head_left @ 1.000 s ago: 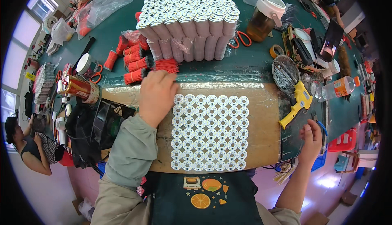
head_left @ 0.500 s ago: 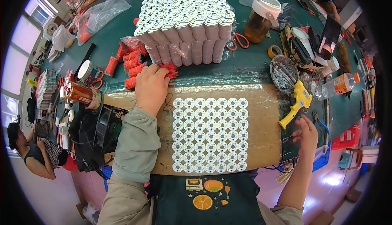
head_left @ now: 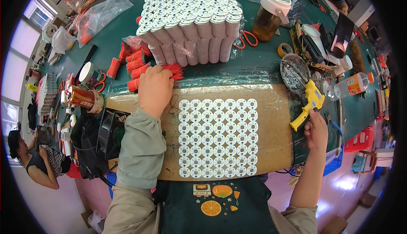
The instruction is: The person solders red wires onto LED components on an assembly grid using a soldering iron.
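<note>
I am monitoring a green tabletop (head_left: 260, 61). A brown board (head_left: 273, 132) is lying along its near edge, carrying rows of white discs (head_left: 215, 139). Beyond the board's far edge, stacked discs (head_left: 190, 24) and red wire bundles (head_left: 135, 63) are resting.

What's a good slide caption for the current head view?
Left hand at red wire bundles, right hand by a yellow gun-shaped tool, rows of white discs between them.
</note>
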Demonstrator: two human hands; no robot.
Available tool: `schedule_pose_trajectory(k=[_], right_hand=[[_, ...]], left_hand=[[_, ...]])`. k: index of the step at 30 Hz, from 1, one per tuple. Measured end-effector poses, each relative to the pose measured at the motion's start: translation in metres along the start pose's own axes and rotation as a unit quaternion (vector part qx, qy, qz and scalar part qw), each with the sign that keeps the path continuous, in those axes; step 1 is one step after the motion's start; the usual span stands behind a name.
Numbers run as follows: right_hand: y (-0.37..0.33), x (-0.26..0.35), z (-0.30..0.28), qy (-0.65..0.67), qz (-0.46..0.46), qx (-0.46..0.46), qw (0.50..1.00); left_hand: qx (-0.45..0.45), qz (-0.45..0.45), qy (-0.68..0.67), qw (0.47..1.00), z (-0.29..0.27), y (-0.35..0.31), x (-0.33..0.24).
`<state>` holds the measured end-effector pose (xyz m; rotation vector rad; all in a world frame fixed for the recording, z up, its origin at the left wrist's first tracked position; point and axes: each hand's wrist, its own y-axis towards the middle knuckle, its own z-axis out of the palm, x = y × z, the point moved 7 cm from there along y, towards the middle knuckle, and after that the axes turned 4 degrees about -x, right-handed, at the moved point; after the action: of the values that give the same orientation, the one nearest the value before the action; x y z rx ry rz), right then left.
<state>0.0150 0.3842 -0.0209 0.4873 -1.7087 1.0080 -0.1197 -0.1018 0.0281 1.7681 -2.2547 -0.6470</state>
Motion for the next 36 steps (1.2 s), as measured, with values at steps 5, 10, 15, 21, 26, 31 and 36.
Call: schedule_pose_trajectory(k=[5, 10, 15, 21, 26, 31, 36], right_hand=[[-0.002, 0.002, -0.003, 0.041, -0.038, -0.003, 0.998], [-0.023, 0.010, -0.004, 0.229, -0.145, -0.063, 0.960], [-0.049, 0.002, 0.016, 0.308, -0.076, 0.005, 0.948], [-0.082, -0.015, 0.052, 0.341, -0.017, 0.123, 0.932], [-0.093, -0.031, 0.067, 0.321, -0.020, 0.139, 0.937], [-0.093, -0.035, 0.070, 0.319, -0.033, 0.166, 0.933], [-0.092, -0.037, 0.070, 0.315, -0.029, 0.162, 0.935]], left_hand=[[0.005, 0.023, 0.006, 1.000, 0.000, 0.002, -0.003], [-0.014, 0.034, 0.003, 0.999, -0.004, 0.000, -0.005], [-0.020, 0.036, -0.013, 0.999, -0.005, -0.002, -0.008], [0.038, 0.039, 0.013, 0.998, -0.002, -0.001, -0.010], [0.036, 0.076, -0.009, 0.996, -0.003, -0.001, -0.013], [0.086, 0.093, -0.028, 0.992, 0.003, -0.003, -0.014], [0.127, 0.130, 0.046, 0.982, 0.002, -0.001, -0.025]])
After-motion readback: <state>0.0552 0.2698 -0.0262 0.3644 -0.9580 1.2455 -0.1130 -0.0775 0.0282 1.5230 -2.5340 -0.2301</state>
